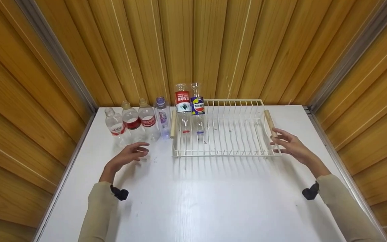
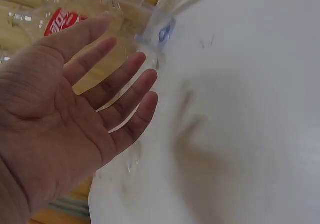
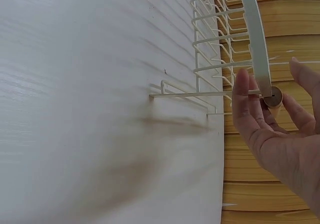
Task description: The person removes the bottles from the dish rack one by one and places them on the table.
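Note:
My left hand (image 1: 129, 157) hovers over the table in front of a row of clear empty bottles, its fingers spread and relaxed. In the left wrist view the palm faces the camera, holding nothing. My right hand (image 1: 292, 147) is at the right end of a white wire rack (image 1: 227, 155), its fingers loosely around the front end of the wooden handle (image 3: 273, 98); no firm grip shows. Inside the rack at its left side, a red-and-white labelled bottle (image 1: 182, 102) and a purple-blue labelled bottle (image 1: 198, 106) lie upside down, bases toward the back wall.
Left of the rack stand a red-labelled bottle (image 1: 115, 127), two more like it and a bluish bottle (image 1: 162, 116) with a purple label. The bluish one stands close to the left wooden handle (image 1: 173, 124). Wood-look panels (image 1: 210, 50) enclose the white table (image 1: 213, 208).

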The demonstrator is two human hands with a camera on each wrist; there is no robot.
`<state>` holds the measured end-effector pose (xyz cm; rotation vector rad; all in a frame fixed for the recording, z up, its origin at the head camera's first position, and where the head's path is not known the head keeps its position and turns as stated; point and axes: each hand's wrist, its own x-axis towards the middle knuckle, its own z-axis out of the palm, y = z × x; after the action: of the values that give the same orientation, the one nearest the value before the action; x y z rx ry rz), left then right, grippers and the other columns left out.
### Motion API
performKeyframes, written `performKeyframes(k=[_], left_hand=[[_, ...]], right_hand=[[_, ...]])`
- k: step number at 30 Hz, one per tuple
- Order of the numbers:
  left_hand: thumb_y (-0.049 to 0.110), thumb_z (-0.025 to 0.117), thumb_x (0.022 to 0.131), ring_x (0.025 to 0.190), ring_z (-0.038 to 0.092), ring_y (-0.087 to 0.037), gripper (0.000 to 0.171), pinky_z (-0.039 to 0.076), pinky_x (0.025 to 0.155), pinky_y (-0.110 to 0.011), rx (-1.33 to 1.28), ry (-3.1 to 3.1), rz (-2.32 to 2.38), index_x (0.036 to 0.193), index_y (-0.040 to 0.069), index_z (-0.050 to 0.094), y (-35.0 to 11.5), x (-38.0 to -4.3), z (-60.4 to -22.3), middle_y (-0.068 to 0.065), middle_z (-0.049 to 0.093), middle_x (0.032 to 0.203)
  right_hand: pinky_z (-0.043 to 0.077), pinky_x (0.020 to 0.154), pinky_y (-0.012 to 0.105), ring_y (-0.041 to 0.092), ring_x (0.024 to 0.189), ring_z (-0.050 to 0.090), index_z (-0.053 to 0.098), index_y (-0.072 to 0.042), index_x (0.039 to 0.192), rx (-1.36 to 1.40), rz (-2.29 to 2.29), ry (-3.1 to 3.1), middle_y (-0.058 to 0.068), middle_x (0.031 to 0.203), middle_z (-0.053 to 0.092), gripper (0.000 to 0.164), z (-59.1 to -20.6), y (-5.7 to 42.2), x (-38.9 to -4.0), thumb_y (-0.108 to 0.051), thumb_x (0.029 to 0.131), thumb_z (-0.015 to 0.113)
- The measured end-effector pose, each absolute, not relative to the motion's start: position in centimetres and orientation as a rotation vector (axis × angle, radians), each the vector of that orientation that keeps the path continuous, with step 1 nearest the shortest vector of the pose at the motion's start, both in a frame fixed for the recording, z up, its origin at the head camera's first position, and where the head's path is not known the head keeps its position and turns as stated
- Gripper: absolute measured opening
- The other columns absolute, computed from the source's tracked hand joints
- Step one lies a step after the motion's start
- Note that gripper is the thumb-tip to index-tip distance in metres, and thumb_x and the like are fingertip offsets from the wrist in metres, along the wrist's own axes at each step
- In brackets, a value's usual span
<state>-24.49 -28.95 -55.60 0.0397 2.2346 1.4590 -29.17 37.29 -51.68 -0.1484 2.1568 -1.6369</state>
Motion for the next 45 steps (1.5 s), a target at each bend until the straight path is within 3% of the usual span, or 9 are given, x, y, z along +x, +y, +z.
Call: performKeyframes(k=[4, 10, 13, 21, 27, 30, 35, 42, 45], left_hand=[[0.034, 0.066, 0.1, 0.134, 0.055, -0.04, 0.06, 0.048, 0.11, -0.057, 0.136, 2.229, 1.502, 0.153, 0.017, 0.046, -25.9, -25.4, -54.6, -0.021, 0.053, 0.15], [0.032, 0.068, 0.098, 0.135, 0.053, -0.037, 0.068, 0.051, 0.108, -0.051, 0.182, 2.266, 1.615, 0.159, 0.027, 0.038, -21.7, -26.9, -53.6, -0.017, 0.046, 0.157], [0.025, 0.069, 0.098, 0.138, 0.05, -0.039, 0.07, 0.048, 0.11, -0.053, 0.201, 2.26, 1.644, 0.16, 0.023, 0.036, -20.1, -27.4, -53.5, -0.018, 0.044, 0.158], [0.023, 0.073, 0.096, 0.133, 0.054, -0.036, 0.077, 0.042, 0.114, -0.056, 0.242, 2.23, 1.647, 0.161, 0.025, 0.033, -18.6, -28.0, -54.5, -0.018, 0.053, 0.152], [0.028, 0.075, 0.094, 0.133, 0.056, -0.035, 0.081, 0.048, 0.109, -0.051, 0.245, 2.174, 1.677, 0.161, 0.031, 0.03, -18.3, -28.2, -55.1, -0.015, 0.052, 0.153], [0.031, 0.074, 0.094, 0.135, 0.055, -0.035, 0.083, 0.048, 0.11, -0.052, 0.246, 2.159, 1.668, 0.163, 0.031, 0.026, -18.2, -28.3, -55.2, -0.013, 0.051, 0.155], [0.028, 0.076, 0.093, 0.138, 0.051, -0.04, 0.089, 0.044, 0.112, -0.058, 0.293, 2.157, 1.648, 0.164, 0.029, 0.021, -18.3, -28.1, -55.2, -0.013, 0.049, 0.156], [0.028, 0.081, 0.088, 0.137, 0.052, -0.038, 0.097, 0.046, 0.111, -0.055, 0.303, 2.131, 1.654, 0.164, 0.031, 0.021, -18.5, -28.0, -55.4, -0.012, 0.048, 0.157], [0.031, 0.08, 0.089, 0.137, 0.051, -0.037, 0.095, 0.046, 0.11, -0.056, 0.292, 2.132, 1.639, 0.163, 0.036, 0.021, -18.6, -28.1, -55.5, -0.01, 0.048, 0.157]], right_hand=[[0.059, 0.091, 0.027, 0.005, 0.111, 0.066, 0.025, -0.006, 0.161, -0.151, -1.635, 2.174, 0.013, 0.137, 0.052, 0.069, -52.0, 36.8, -29.5, -0.028, 0.105, 0.058], [0.059, 0.089, 0.025, 0.004, 0.109, 0.066, 0.028, -0.005, 0.16, -0.151, -1.643, 2.192, 0.026, 0.144, 0.045, 0.068, -52.0, 36.0, -30.1, -0.029, 0.105, 0.059], [0.059, 0.089, 0.025, 0.004, 0.11, 0.065, 0.027, -0.006, 0.161, -0.143, -1.626, 2.198, 0.029, 0.147, 0.043, 0.069, -52.0, 36.1, -30.0, -0.03, 0.105, 0.059], [0.06, 0.089, 0.027, 0.006, 0.11, 0.066, 0.028, -0.005, 0.16, -0.169, -1.651, 2.186, 0.004, 0.13, 0.059, 0.068, -52.4, 36.4, -29.7, -0.027, 0.104, 0.06], [0.059, 0.095, 0.034, 0.009, 0.113, 0.064, 0.032, 0.0, 0.158, -0.199, -1.473, 2.294, 0.032, 0.15, 0.042, 0.065, -50.3, 37.0, -30.6, -0.027, 0.105, 0.058], [0.059, 0.096, 0.034, 0.013, 0.114, 0.063, 0.035, 0.005, 0.154, -0.189, -1.398, 2.373, 0.034, 0.152, 0.041, 0.062, -48.8, 37.2, -31.5, -0.026, 0.106, 0.057], [0.06, 0.091, 0.028, 0.004, 0.105, 0.061, 0.039, 0.006, 0.151, -0.188, -1.384, 2.439, 0.032, 0.147, 0.046, 0.056, -46.6, 36.7, -33.4, -0.025, 0.107, 0.055], [0.054, 0.105, 0.05, 0.017, 0.113, 0.063, 0.041, 0.003, 0.152, -0.259, -1.368, 2.418, 0.03, 0.144, 0.049, 0.055, -45.2, 32.8, -35.9, -0.023, 0.106, 0.056], [0.053, 0.105, 0.053, 0.025, 0.116, 0.064, 0.043, 0.002, 0.152, -0.32, -1.355, 2.388, 0.03, 0.143, 0.052, 0.052, -45.5, 30.4, -37.0, -0.021, 0.107, 0.055]])
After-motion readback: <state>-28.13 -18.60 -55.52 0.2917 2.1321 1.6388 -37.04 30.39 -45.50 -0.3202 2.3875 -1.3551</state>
